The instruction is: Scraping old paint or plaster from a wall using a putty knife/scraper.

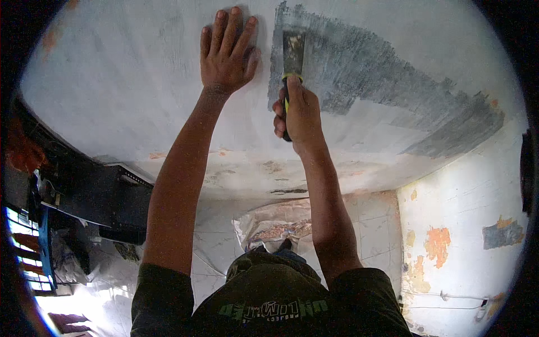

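My right hand (301, 111) grips the black and yellow handle of a scraper, its thumb along the neck. The scraper's broad metal blade (293, 50) points away from me and lies over the wall, its face smeared with pale residue. Around and to the right of the blade spreads a rough dark grey patch (362, 63) on the pale painted wall (139, 84). My left hand (227, 54), left of the scraper, rests palm down on the pale part of the wall, fingers spread, holding nothing.
An adjoining white wall (463, 202) on the right has peeling orange and grey patches and a thin cable. Below lies a crumpled printed sheet (273, 219) on the tiled floor (374, 236). Dark furniture (126, 202) and a bright barred window (27, 248) are at the left.
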Demonstrator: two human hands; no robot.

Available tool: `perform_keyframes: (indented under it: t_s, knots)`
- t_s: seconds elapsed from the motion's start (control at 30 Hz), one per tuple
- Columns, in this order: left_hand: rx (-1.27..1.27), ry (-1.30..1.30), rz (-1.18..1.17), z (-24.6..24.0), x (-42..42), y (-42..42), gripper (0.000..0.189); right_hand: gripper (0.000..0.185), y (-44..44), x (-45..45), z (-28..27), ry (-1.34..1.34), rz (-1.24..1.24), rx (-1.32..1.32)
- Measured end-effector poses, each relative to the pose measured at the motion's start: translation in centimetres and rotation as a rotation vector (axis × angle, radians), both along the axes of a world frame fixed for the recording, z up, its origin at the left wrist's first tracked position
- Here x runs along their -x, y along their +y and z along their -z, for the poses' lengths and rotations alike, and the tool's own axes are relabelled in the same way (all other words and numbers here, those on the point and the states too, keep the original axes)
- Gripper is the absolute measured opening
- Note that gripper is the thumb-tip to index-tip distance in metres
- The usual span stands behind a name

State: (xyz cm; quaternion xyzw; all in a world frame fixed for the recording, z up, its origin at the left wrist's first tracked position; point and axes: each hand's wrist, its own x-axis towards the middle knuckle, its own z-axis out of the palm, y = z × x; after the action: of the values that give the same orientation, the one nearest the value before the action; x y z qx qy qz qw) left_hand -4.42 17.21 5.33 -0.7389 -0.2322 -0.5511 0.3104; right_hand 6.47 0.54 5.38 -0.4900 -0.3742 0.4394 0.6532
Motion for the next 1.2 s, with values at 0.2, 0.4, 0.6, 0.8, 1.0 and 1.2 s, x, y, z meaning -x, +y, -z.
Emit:
perform_keyframes:
  t_s: [0.2, 0.4, 0.6, 0.8, 1.0, 1.2]
  knots:
    - [0.052, 0.024, -0.022, -0.4, -0.5, -0.8, 0.062, 0.043, 0.5, -0.7, -2.2, -0.012, 0.04, -0.022]
    - [0.042, -0.003, -0.036, -0.4, 0.0, -0.5, 0.063, 0.044, 0.4, -0.4, -0.5, -0.048, 0.017, -0.097]
    - [0.028, 0.009, -0.035, -0.2, -0.6, -0.7, 0.055, 0.041, -0.3, -0.5, -0.8, -0.008, 0.021, -0.002]
    - [0.046, -0.007, -0.036, -0.1, -0.4, -0.4, 0.061, 0.043, 0.5, -0.3, -0.7, -0.04, 0.032, -0.097]
    - [0.009, 0.001, -0.022, -0.5, -0.7, -0.6, 0.056, 0.044, 0.1, -0.5, 0.2, -0.069, 0.048, -0.023]
    - [0.029, -0.016, -0.027, -0.2, -0.5, -0.1, 0.06, 0.044, 1.0, -0.4, -1.6, -0.017, 0.044, -0.09]
